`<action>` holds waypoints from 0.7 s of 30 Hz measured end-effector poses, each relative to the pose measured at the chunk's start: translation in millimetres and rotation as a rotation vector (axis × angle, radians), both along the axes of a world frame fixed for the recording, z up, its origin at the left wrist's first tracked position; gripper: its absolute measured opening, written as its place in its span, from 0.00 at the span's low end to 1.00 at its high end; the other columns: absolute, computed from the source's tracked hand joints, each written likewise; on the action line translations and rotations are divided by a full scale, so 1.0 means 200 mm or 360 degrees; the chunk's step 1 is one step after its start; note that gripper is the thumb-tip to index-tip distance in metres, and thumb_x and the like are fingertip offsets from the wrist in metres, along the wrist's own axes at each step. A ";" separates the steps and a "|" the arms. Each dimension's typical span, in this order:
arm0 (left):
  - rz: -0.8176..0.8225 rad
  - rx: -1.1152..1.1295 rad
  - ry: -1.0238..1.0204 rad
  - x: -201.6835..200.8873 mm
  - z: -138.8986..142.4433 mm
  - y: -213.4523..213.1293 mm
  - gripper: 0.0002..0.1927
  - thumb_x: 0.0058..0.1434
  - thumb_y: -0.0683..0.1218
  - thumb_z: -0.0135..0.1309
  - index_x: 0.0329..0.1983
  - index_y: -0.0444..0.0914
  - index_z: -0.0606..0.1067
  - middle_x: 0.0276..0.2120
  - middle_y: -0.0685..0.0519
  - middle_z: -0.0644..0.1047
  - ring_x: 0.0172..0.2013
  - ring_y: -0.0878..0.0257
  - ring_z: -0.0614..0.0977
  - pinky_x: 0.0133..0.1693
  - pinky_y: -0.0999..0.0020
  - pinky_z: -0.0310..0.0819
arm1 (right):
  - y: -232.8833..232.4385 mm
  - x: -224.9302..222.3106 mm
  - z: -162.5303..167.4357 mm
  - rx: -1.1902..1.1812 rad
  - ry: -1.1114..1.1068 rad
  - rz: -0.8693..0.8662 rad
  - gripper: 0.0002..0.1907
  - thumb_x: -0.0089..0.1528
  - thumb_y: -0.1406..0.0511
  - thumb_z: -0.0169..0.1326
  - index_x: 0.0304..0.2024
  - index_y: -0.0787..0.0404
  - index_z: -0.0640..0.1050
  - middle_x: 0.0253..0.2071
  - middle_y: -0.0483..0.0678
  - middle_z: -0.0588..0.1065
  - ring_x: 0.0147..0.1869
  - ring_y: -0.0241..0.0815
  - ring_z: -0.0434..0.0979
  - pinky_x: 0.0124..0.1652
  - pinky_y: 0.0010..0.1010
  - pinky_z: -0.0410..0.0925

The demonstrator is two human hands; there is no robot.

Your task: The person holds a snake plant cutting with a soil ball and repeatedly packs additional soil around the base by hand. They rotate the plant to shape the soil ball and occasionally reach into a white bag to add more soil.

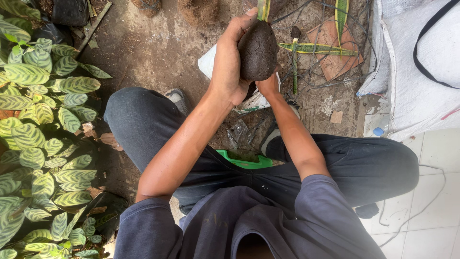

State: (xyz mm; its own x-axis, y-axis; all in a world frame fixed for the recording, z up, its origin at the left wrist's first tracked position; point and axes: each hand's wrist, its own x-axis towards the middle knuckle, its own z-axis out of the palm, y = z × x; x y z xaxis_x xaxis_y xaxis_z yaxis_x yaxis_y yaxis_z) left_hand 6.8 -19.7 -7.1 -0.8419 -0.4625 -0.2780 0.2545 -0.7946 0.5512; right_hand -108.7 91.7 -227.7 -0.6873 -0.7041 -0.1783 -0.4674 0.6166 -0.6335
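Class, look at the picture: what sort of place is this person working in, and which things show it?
Probably a garden or plant nursery corner outdoors. The left hand and right hand hold a dark soil ball over bare earth ground, beside striped-leaf plants and a white sack.

Dark oval soil ball (258, 50), held upright

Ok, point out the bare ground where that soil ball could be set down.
Free: the dirt patch between the striped-leaf plants and the left hand, and the white tiles beside the right knee. Crowded: the ground right of the soil ball, littered with cut leaves, wires and a board; the right hand supports the ball from below.
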 end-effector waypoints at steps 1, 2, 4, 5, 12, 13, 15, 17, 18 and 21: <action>0.0003 0.0005 -0.0002 0.00 0.00 0.00 0.22 0.65 0.56 0.50 0.58 0.43 0.72 0.41 0.51 0.78 0.39 0.59 0.83 0.41 0.54 0.84 | 0.00 0.02 0.00 0.0262 -0.0001 0.0047 0.14 0.66 0.69 0.52 0.52 0.67 0.75 0.49 0.66 0.76 0.55 0.63 0.78 0.54 0.51 0.70; 0.0001 0.0018 0.0003 0.00 0.00 0.00 0.21 0.66 0.56 0.51 0.58 0.42 0.72 0.41 0.50 0.78 0.39 0.58 0.83 0.42 0.54 0.84 | 0.01 0.03 -0.01 0.0524 -0.0002 0.0094 0.11 0.67 0.70 0.49 0.51 0.66 0.76 0.46 0.64 0.78 0.53 0.61 0.81 0.54 0.51 0.71; 0.0004 0.0038 0.0013 0.00 0.01 -0.01 0.21 0.67 0.56 0.51 0.58 0.40 0.72 0.41 0.49 0.78 0.39 0.58 0.82 0.42 0.54 0.82 | 0.03 0.07 -0.04 0.0099 0.0138 0.0295 0.14 0.61 0.74 0.52 0.49 0.70 0.77 0.43 0.70 0.76 0.49 0.68 0.77 0.47 0.55 0.69; -0.0007 0.0030 0.0021 0.00 0.01 -0.01 0.22 0.67 0.57 0.51 0.57 0.39 0.72 0.41 0.49 0.78 0.39 0.58 0.82 0.42 0.53 0.83 | 0.04 0.08 -0.06 -0.0114 0.0203 0.0398 0.15 0.58 0.76 0.54 0.48 0.72 0.77 0.41 0.73 0.74 0.46 0.72 0.75 0.44 0.57 0.68; -0.0036 -0.0028 0.0008 0.00 0.01 0.01 0.22 0.66 0.58 0.52 0.52 0.38 0.72 0.39 0.49 0.77 0.36 0.57 0.82 0.37 0.52 0.83 | 0.03 0.06 -0.15 0.0129 -0.0332 0.0493 0.20 0.56 0.76 0.55 0.53 0.69 0.78 0.51 0.63 0.78 0.56 0.58 0.79 0.55 0.46 0.71; -0.0057 -0.0059 0.0022 0.00 0.02 0.01 0.22 0.66 0.59 0.52 0.51 0.37 0.72 0.38 0.48 0.77 0.35 0.56 0.82 0.36 0.52 0.83 | 0.03 0.04 -0.14 -0.0061 -0.0391 0.0423 0.24 0.55 0.76 0.56 0.56 0.69 0.76 0.53 0.62 0.77 0.57 0.58 0.77 0.55 0.46 0.69; -0.0016 -0.0043 -0.0018 0.00 0.02 0.01 0.22 0.67 0.58 0.52 0.52 0.37 0.72 0.40 0.47 0.77 0.38 0.57 0.83 0.40 0.54 0.84 | 0.02 0.01 -0.11 -0.0216 -0.0581 0.0203 0.27 0.56 0.73 0.59 0.59 0.66 0.74 0.55 0.58 0.77 0.57 0.55 0.77 0.54 0.45 0.70; -0.0003 -0.0009 -0.0023 0.00 0.03 0.01 0.21 0.65 0.58 0.52 0.51 0.37 0.73 0.40 0.48 0.77 0.38 0.58 0.83 0.40 0.54 0.85 | 0.01 -0.03 -0.05 -0.0147 -0.0843 -0.0090 0.24 0.60 0.64 0.63 0.59 0.63 0.75 0.54 0.52 0.78 0.55 0.49 0.80 0.51 0.42 0.74; -0.0013 0.0018 -0.0008 0.00 0.03 0.00 0.21 0.64 0.58 0.52 0.51 0.38 0.72 0.39 0.48 0.77 0.37 0.58 0.83 0.38 0.53 0.85 | 0.01 -0.04 -0.02 -0.0136 -0.1067 -0.0233 0.24 0.62 0.61 0.61 0.59 0.64 0.75 0.54 0.54 0.78 0.54 0.50 0.80 0.51 0.43 0.76; -0.0056 0.0042 0.0027 -0.01 0.03 0.00 0.22 0.65 0.58 0.52 0.50 0.36 0.72 0.36 0.47 0.77 0.34 0.56 0.83 0.36 0.52 0.85 | 0.01 -0.08 0.04 -0.0188 -0.1595 -0.0489 0.26 0.66 0.54 0.56 0.60 0.64 0.73 0.54 0.58 0.77 0.53 0.51 0.81 0.51 0.43 0.77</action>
